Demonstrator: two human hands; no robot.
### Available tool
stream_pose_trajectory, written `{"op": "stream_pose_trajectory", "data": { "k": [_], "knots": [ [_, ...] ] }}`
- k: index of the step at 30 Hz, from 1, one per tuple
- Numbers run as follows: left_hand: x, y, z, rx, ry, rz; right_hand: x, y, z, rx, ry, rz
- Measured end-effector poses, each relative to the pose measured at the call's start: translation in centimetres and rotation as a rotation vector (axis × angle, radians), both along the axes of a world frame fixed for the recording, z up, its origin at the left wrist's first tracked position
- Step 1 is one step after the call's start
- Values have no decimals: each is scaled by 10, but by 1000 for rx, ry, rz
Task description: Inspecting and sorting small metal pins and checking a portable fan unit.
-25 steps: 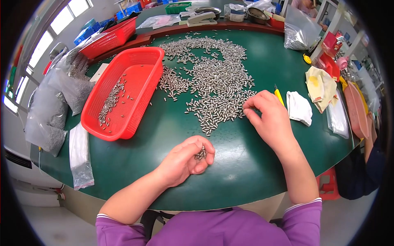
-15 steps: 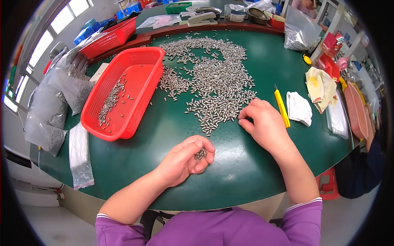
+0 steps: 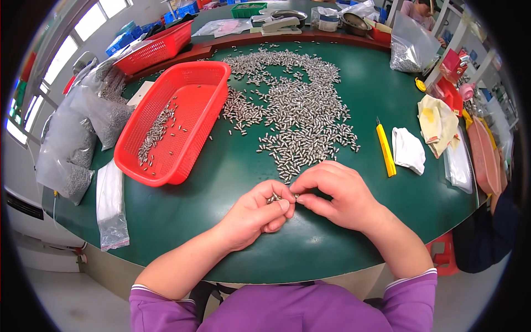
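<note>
Several small silvery metal parts [image 3: 275,197] sit in the curled fingers of my left hand [image 3: 255,214]. My right hand [image 3: 338,196] meets its fingertips, thumb and forefinger pinched on one small metal part [image 3: 296,196]. Just beyond both hands spreads a large loose pile of the same metal parts [image 3: 304,110] on the green table [image 3: 332,243]. To the left of the pile stands a red perforated plastic basket [image 3: 191,152], tilted in view, with a smaller heap of these parts inside.
Right of the pile lie a yellow utility knife [image 3: 385,150], a white cloth [image 3: 408,149] and a stained cream glove [image 3: 436,124]. Clear bags of metal parts [image 3: 72,149] line the left edge, near a packet of white bags [image 3: 112,205]. A stapler [image 3: 281,26] sits at the back.
My right hand has come from the pile's near right edge, leftward and toward me, to my left hand's fingertips. My left hand has risen slightly, still holding parts. The view has shifted a little.
</note>
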State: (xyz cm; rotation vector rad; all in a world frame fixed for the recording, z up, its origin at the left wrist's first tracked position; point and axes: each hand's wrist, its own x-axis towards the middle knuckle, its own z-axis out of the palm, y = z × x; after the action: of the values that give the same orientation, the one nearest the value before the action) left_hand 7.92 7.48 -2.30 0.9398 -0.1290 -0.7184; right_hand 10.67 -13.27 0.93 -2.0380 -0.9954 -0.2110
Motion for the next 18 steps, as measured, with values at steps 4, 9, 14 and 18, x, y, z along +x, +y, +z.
{"op": "stream_pose_trajectory", "data": {
  "k": [4, 9, 14, 18],
  "knots": [
    [0, 0, -1, -1, 6, 5, -2, 2, 0, 55, 35, -11],
    [-1, -3, 1, 48, 25, 13, -2, 3, -5, 50, -12, 19],
    [0, -1, -1, 46, 16, -28, -1, 2, -7, 54, -102, -44],
    [1, 0, 2, 46, 26, -34, 7, -5, -6, 77, -113, -232]
  ]
}}
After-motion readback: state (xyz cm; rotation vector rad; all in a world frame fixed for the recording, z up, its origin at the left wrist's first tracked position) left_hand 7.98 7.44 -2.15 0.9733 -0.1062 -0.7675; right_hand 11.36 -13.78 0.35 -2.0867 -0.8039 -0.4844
